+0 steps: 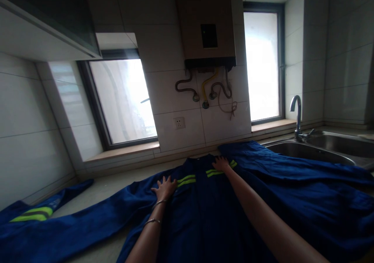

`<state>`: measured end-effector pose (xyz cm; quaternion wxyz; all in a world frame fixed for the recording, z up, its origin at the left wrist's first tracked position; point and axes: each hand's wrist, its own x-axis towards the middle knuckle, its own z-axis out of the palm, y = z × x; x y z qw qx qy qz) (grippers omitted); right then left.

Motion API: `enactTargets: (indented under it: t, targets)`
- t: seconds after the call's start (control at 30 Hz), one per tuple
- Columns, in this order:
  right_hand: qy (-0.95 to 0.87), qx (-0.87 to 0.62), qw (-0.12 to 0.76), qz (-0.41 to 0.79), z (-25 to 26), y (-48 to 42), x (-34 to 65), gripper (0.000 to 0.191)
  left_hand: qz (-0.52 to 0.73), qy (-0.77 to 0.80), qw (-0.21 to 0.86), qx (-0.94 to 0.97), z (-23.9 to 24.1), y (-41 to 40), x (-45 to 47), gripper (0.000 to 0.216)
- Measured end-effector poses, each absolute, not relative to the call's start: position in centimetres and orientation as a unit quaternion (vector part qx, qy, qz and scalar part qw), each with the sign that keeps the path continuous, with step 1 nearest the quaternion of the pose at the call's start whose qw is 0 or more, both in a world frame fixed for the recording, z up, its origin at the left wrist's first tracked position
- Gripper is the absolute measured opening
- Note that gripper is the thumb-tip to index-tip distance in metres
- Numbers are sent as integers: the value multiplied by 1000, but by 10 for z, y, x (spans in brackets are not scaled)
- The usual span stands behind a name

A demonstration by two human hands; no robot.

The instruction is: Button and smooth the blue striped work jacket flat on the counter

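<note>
"Pressing or pinching, which is it? Quick status pls."

"Neither's pinching, AFAICT from my remote end. L hand (165, 187) is open, palm down, fingers fanned on the chest of the blue jacket (201, 212), just beside a yellow-green stripe (186, 180). R hand (221, 163) is open too, lying partly over the other chest stripe (214, 173), near the collar (201, 161)."

"Why flat?"

"Prob b/c spread fingers bear on more fabric w/o bunching it. They're on either side of the jacket's midline, so I'd guess the pressure's roughly even. My judgement only."

"Where's the jacket, exactly?"

"On the pale surface (115, 177), collar twd the tiled wall (166, 95), body running back twd me. One sleeve (108, 216) reaches far out L, prob so it doesn't double under the body. Sleeve stripe (32, 214) shows out there."

"And on the R?"

"More blue cloth (295, 177), creased, running past the sink (309, 152); from my angle it hides part of the near edge. Tap (297, 117) stands behind, clear of it. Can't tell if that's the other sleeve or a 2nd garment, b/c my R arm covers some. Prob there b/c the surface is short on room."
</note>
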<state>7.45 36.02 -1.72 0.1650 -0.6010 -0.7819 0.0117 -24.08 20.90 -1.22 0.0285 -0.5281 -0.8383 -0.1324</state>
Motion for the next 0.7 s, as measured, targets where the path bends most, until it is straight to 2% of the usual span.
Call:
enactTargets:
  t: [0.3, 0.4, 0.53, 0.7]
  targets:
    - [-806, -547, 224, -35, 8, 313, 48, 41, -151, -829, 33, -537, -7, 204, -238, 56]
    - [-811, -538, 229, -28, 11, 282, 24, 51, -162, -825, 32, -541, -5, 203, -239, 55]
    - [-825, -525, 204, 38, 4, 228, -12, 67, -184, -822, 36, -538, -5, 201, -241, 52]
    - [-848, -490, 179, 88, -13, 182, -34, 70, -215, -808, 78, -542, -3, 199, -242, 50]
